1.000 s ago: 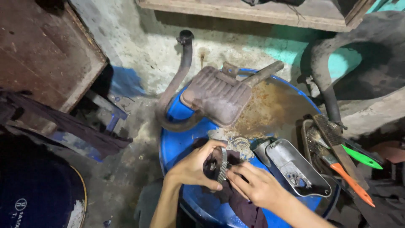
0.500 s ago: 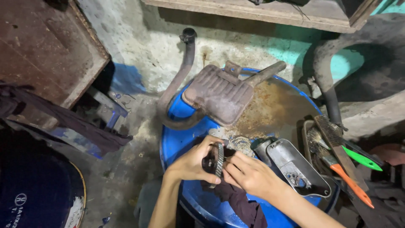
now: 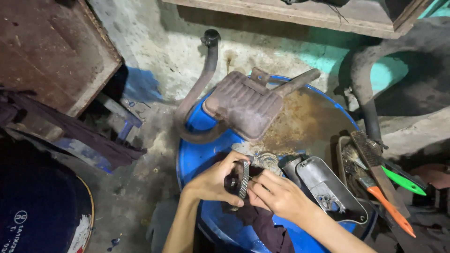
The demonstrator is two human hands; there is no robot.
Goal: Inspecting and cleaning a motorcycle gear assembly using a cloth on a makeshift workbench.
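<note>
On the blue drum (image 3: 197, 154), near the rusty muffler (image 3: 246, 105), both hands, left (image 3: 213, 180) and right (image 3: 276, 194), gripped a toothed gear (image 3: 243, 179), seemingly cleaning it; turning it would need firm grip.

Dark navy drum (image 3: 33, 211), bottom left corner, only partly in frame. Carries printed marking (image 3: 21, 220): small white ring emblem above white lettering, low on lid. Beside it, white torn label patch (image 3: 80, 233) near yellowish rim (edges ragged, part peeled). No other packages, signs or screens visible.
</note>
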